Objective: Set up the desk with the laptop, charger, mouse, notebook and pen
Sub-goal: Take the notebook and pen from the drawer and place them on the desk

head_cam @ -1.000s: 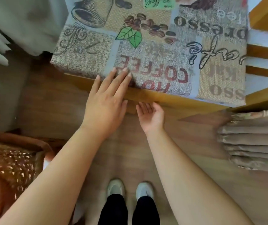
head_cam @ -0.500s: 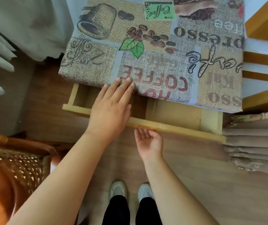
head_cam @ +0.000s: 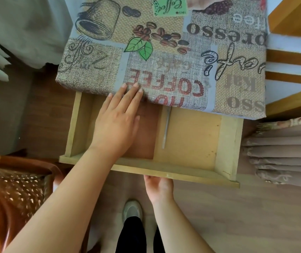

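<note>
A: So, which step was in hand there?

B: Fetching, I'd judge. The drawer (head_cam: 188,136) under the surface (head_cam: 164,52) stood pulled well out. The right hand (head_cam: 157,187) had its fingers hooked under the drawer's front board, so they were hidden and I could not tell how tightly they were curled. The left hand (head_cam: 117,121) lay flat and open, holding nothing, fingertips resting on the near edge of the coffee-print cloth (head_cam: 224,30), palm over the drawer's left part.

A: And the task's things?

B: Only the pen (head_cam: 166,128) showed, a slim silvery one lying lengthways on the drawer floor, just right of the reddish-brown flat thing (head_cam: 146,136) that may be the notebook; I couldn't be sure. Laptop, charger and mouse were nowhere in view, and the surface carried only its cloth.

A: What did the next move call for?

B: Probably one hand letting go and reaching in for the pen, pinching it at mid-length, since it lay flat against the board.

A: What had changed from a second earlier?

B: Then the drawer was shut, its front flush under the cloth. Half a second later it was part open, pen not yet seen. The left hand had kept its place on the edge throughout.
</note>
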